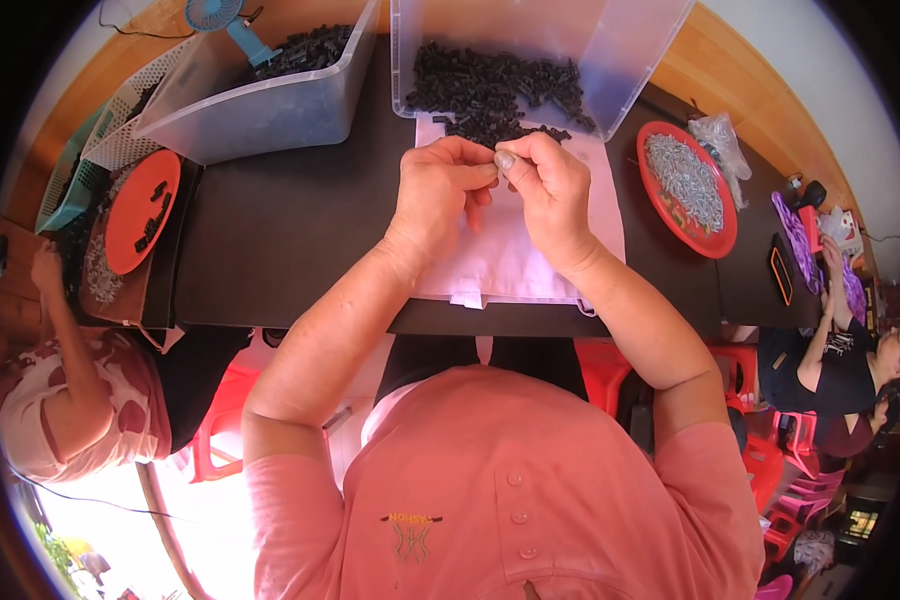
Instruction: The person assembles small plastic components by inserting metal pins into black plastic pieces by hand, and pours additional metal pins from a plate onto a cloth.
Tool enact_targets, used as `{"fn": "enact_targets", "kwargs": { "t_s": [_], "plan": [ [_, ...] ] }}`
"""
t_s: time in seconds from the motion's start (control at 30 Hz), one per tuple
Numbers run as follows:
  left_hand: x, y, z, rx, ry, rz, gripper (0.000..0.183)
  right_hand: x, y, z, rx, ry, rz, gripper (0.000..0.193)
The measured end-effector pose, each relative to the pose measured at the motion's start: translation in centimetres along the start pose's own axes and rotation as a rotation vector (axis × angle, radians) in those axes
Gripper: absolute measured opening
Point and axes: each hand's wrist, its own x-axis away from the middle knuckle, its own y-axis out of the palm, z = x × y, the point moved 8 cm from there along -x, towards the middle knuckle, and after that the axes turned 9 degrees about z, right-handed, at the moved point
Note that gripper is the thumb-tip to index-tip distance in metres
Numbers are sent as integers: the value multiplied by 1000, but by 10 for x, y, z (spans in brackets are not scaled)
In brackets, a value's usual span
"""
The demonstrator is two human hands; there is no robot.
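Observation:
My left hand (438, 190) and my right hand (547, 195) meet above a pink cloth (510, 262) on the dark table. Thumb and fingers of each are pinched together, tip to tip. Whatever sits between the fingertips is too small or too covered to name. Just beyond my hands lies a heap of small black plastic parts (490, 128), spilling from a clear plastic bin (610, 85) tipped toward me. To the right, a red plate (722, 235) holds many small silvery metal pieces (685, 180).
Another clear bin (270, 125) with black parts stands at the left back, a blue fan (215, 15) over it. Further left are an orange-red plate (120, 225) and baskets (65, 200). A phone (780, 268) lies at right. People sit on both sides.

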Motion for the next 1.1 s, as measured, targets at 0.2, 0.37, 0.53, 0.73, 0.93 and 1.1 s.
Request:
{"fn": "enact_targets", "kwargs": {
  "t_s": [0.2,0.37,0.53,0.73,0.93,1.1],
  "plan": [
    [-5,-3,6,78,12,-23,9,-5,-1,-8,-13,1,-125,19],
    [-3,-1,3,-13,-7,-59,10,-1,3,-11,209,-207,-64,31],
    [-1,7,0,23,-25,-120,12,2,-1,-29,356,-484,53,29],
    [4,12,3,152,-109,-135,14,0,-8,-33,352,-512,17,27],
    [6,21,2,116,-124,-234,16,0,-11,-27,326,-520,17,25],
    [6,20,6,-13,-21,-211,15,-3,-4,-25,270,-432,-44,27]
  ]
}}
